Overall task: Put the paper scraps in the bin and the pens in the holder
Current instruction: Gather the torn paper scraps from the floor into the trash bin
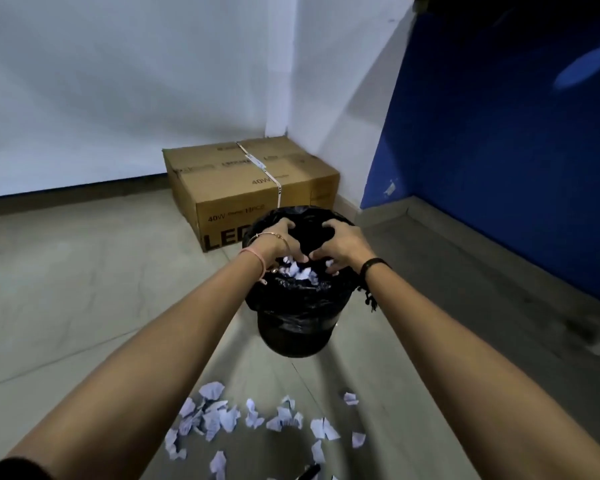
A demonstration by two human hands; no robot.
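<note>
A black bin (295, 327) lined with a black plastic bag stands on the floor in front of me. Both of my hands hover over its mouth with the fingers spread and curled downward. My left hand (278, 242) is over the left of the opening and my right hand (343, 244) over the right. Below them, white paper scraps (300, 271) lie loose in the bag, one touching my right fingertips. More torn paper scraps (222, 417) are scattered on the floor nearer to me. A dark pen-like object (309, 472) shows at the bottom edge. No pen holder is in view.
A taped cardboard box (250, 178) sits in the corner just behind the bin, against the white wall. A blue wall (499, 150) runs along the right. The tiled floor (84, 289) stretches to the left.
</note>
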